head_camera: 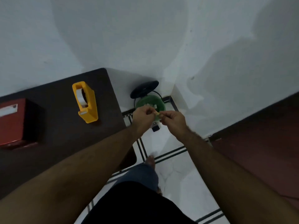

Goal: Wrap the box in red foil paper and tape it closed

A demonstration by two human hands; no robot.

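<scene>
Yellowish tape scrap (157, 113) is pinched between left hand (143, 116) and right hand (172, 119) grips, over green bin (159, 102) at worktop's (56, 131) three o'clock

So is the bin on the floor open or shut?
Open. The green bin shows its inside, and its black lid is tipped up behind it. Both hands hold a small scrap above it.

My feed is dim and bluish, soft all over. Broad faint shadows lie on the far white wall (145, 29). The wide lens bends the near forearms outward at the edges, and the hands look slightly smeared.
</scene>
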